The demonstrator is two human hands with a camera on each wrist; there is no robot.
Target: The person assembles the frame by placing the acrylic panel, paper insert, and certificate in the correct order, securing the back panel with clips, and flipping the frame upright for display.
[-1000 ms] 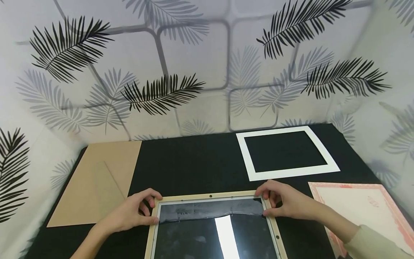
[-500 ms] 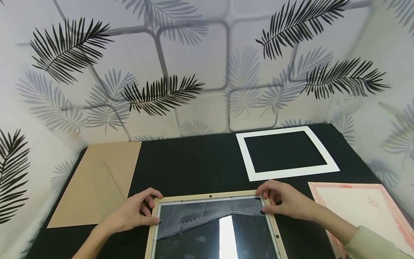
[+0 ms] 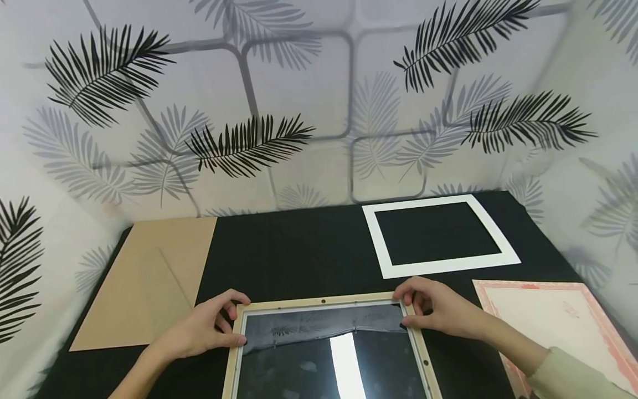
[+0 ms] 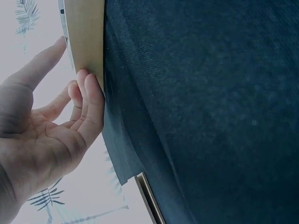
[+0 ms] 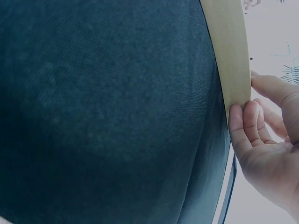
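Observation:
A light wooden picture frame [image 3: 289, 303] lies at the bottom middle of the head view, its lower part out of sight. Inside it sits a glossy clear sheet [image 3: 299, 377] that reflects a bright strip of light. My left hand [image 3: 199, 327] holds the upper left corner, thumb on the inner edge and fingers curled at the outer side. At the upper right corner my right hand [image 3: 441, 310] grips in the same way. Both wrist views show fingertips against the wooden side of the frame, the left hand [image 4: 56, 121] and the right hand [image 5: 266, 135].
A brown backing board [image 3: 149, 277] lies at the left on the black cloth [image 3: 289, 249]. At the back right is a white mat border [image 3: 389, 266]. A pink-edged sheet of paper [image 3: 538, 310] lies at the right, partly behind the right forearm. A leaf-patterned curtain [image 3: 319, 100] hangs behind.
The reflection on the clear sheet tilted and shifted, then came back nearly to its first shape. Both hands keep their places on the frame corners.

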